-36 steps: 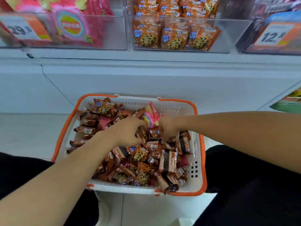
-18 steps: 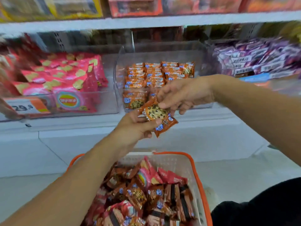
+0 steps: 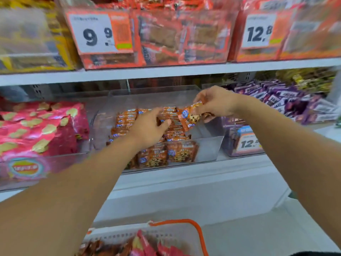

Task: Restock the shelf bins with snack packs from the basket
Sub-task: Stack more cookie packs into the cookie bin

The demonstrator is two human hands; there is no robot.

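**Cookie pack held over the clear bin**

Head view: an orange cookie pack is pinched by the right hand above the clear bin, right of its stacked packs. The left hand is curled onto the stack; its grip cannot be told. Open room remains along the bin's right wall. The basket lies below the bin.

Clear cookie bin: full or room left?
Room left. In the clear bin, orange cookie packs fill the left and middle; bare floor shows along its right wall.
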